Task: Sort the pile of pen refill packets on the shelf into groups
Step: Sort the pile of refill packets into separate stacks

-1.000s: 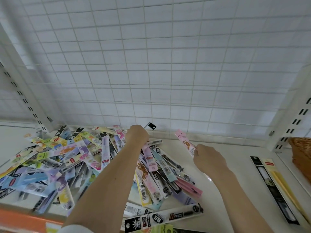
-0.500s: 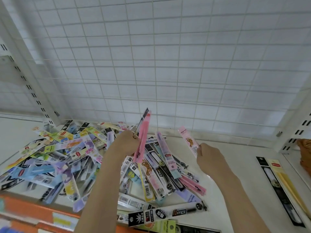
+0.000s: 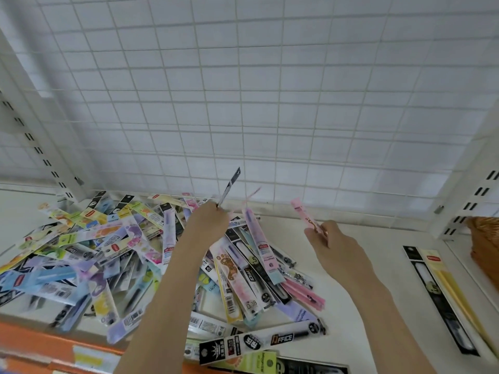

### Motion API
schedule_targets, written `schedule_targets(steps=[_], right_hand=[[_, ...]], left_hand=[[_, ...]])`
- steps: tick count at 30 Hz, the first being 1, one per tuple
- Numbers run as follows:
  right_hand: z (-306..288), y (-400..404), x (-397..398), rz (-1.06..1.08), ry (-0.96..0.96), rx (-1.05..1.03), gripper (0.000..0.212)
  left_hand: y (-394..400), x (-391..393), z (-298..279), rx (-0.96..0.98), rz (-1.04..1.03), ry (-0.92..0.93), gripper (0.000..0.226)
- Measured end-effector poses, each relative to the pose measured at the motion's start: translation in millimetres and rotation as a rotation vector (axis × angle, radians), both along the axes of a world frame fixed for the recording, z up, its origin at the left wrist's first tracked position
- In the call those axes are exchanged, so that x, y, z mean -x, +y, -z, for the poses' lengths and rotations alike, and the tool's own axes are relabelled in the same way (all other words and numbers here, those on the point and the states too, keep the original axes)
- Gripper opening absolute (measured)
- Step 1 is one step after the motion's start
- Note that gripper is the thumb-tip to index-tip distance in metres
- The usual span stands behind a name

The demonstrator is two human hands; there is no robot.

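White shelf (image 3: 364, 292), wire grid behind — our left hand (image 3: 210, 220) grips a dark packet (image 3: 229, 187) above the pile (image 3: 121, 260); our right hand (image 3: 332, 244) pinches a pink packet (image 3: 303, 214).

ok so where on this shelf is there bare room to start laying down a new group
Bare shelf lies between the pile of packets and the black packet and yellow packet at the far right, under the right hand. A thinner strip runs along the back by the wire grid. Left of the left hand it is crowded.
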State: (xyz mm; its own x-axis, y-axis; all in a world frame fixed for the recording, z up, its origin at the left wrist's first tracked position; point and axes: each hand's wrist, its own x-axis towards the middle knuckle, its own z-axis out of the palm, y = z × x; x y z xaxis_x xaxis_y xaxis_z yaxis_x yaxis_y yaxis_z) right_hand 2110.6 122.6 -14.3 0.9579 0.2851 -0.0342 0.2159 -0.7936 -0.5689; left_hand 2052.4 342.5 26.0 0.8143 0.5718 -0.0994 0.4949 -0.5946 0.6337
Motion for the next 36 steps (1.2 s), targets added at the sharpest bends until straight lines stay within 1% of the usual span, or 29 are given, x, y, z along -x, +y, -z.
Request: schedule_targets(steps=[2, 4, 7, 9, 11, 12, 14, 16, 18, 20, 24, 26, 29, 32, 35, 36], right_hand=[[1, -5, -1, -0.014, -0.019, 0.048, 0.033], [3, -9, -2, -0.017, -0.040, 0.084, 0.030], [5, -16, -3, -0.008, -0.041, 0.105, 0.028], [7, -21, -3, 0.010, -0.033, 0.108, 0.027], [8, -25, -3, 0.024, -0.030, 0.118, 0.025], [8, -26, -2, 0.028, -0.026, 0.125, 0.025], [9, -28, -2, 0.029, -0.013, 0.132, 0.024], [9, -29, -1, 0.025, -0.004, 0.135, 0.024], [9, -28, 0, 0.019, -0.006, 0.140, 0.024], [9, -27, 1, 0.012, -0.004, 0.146, 0.024], [10, -27, 2, -0.006, 0.006, 0.149, 0.024], [11, -26, 3, -0.010, 0.008, 0.134, 0.024], [10, -26, 5, -0.016, 0.003, 0.122, 0.024], [9, -25, 7, -0.037, 0.006, 0.105, 0.024], [6, -22, 11, -0.051, 0.028, 0.067, 0.026], [5, -21, 13, -0.059, 0.035, 0.061, 0.028]], left_hand=[[-5, -7, -4, -0.111, 0.123, 0.011, 0.033], [-9, -14, -6, -0.165, 0.242, -0.002, 0.040], [-7, -27, 0, -0.291, 0.401, 0.103, 0.035], [-7, -33, 2, -0.322, 0.452, 0.150, 0.025], [-8, -35, 2, -0.308, 0.486, 0.186, 0.017], [-9, -36, 2, -0.293, 0.512, 0.218, 0.018], [-13, -36, 1, -0.280, 0.579, 0.277, 0.030], [-16, -38, 2, -0.340, 0.639, 0.315, 0.038], [-17, -41, 3, -0.437, 0.677, 0.362, 0.036], [-17, -42, 5, -0.480, 0.681, 0.398, 0.029], [-14, -43, 1, -0.594, 0.666, 0.354, 0.012], [-13, -42, -1, -0.657, 0.678, 0.319, 0.010], [-11, -39, -1, -0.732, 0.710, 0.263, 0.015], [-8, -31, -5, -0.724, 0.681, 0.210, 0.014], [-8, -15, -7, -0.666, 0.566, 0.131, 0.010], [-8, -8, -6, -0.646, 0.528, 0.103, 0.013]])
